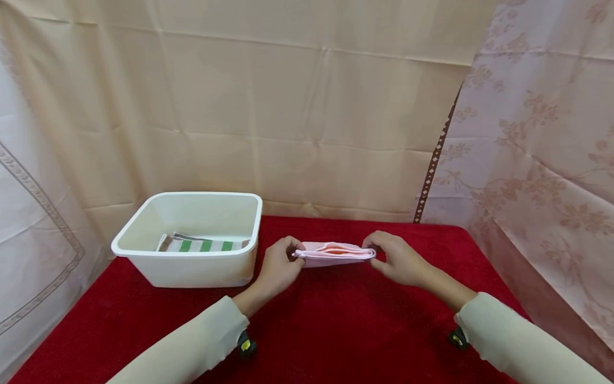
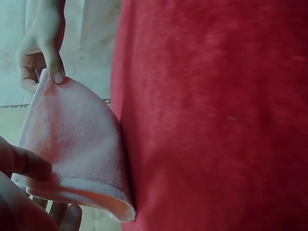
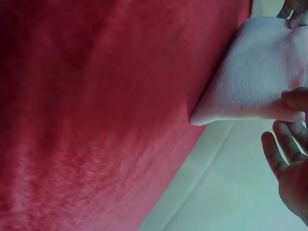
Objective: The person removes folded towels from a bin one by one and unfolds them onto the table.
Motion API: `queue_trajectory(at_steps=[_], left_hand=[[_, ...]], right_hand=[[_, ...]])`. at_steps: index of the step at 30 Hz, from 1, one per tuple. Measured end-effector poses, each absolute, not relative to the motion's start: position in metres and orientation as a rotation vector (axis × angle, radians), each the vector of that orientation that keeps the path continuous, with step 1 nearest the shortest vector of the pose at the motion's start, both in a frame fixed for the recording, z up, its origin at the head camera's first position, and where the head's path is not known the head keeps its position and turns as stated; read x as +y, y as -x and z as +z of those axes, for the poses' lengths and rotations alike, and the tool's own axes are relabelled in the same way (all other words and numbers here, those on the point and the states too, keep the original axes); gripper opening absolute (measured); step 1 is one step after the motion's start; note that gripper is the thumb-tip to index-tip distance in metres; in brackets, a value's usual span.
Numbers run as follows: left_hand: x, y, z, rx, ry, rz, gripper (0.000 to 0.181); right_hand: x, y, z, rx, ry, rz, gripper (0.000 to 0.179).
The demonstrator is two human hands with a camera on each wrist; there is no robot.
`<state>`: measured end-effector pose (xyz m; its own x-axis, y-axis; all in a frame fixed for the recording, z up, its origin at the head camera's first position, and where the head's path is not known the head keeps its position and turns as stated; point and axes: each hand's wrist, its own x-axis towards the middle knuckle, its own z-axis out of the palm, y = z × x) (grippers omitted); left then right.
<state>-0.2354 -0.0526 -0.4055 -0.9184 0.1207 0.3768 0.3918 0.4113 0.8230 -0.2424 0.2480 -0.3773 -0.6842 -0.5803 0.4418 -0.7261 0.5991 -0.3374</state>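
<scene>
A folded pink towel (image 1: 336, 261) stands on edge at the middle of the table, its layers parting slightly along the top. My left hand (image 1: 280, 264) pinches its left top corner between thumb and fingers. At the opposite top corner, my right hand (image 1: 399, 260) grips the cloth the same way. In the left wrist view the towel (image 2: 79, 130) hangs between both hands, its lower edge against the red cover. The right wrist view shows the towel (image 3: 255, 72) from the other side, with the right thumb on its face and the fingers behind.
Left of the hands stands a white plastic basin (image 1: 201, 272), holding a folded green-and-white striped towel (image 1: 206, 246). Red cloth (image 1: 336, 336) covers the table. Beige curtain (image 1: 288, 106) hangs behind, and a floral pink one (image 1: 542, 138) at the right.
</scene>
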Motion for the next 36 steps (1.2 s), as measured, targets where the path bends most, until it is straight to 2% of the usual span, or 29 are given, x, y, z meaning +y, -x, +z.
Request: queue_trajectory(at_steps=[12,19,28,36], left_hand=[[-0.075,0.223,-0.416,-2.490,0.673,-1.311,0.025],[-0.091,0.218,-0.425,-2.613,1.028,-1.138,0.030],[-0.097,0.219,-0.431,-2.697,1.339,-0.810,0.029],[-0.101,0.218,-0.434,-2.694,1.436,-0.734,0.028]], right_hand=[[0.241,0.219,-0.397,-2.393,-1.356,0.503,0.041],[0.237,0.210,-0.409,-2.378,-1.503,0.369,0.038],[0.233,0.200,-0.414,-2.518,-1.558,0.145,0.033],[0.231,0.197,-0.418,-2.543,-1.601,0.091,0.030]])
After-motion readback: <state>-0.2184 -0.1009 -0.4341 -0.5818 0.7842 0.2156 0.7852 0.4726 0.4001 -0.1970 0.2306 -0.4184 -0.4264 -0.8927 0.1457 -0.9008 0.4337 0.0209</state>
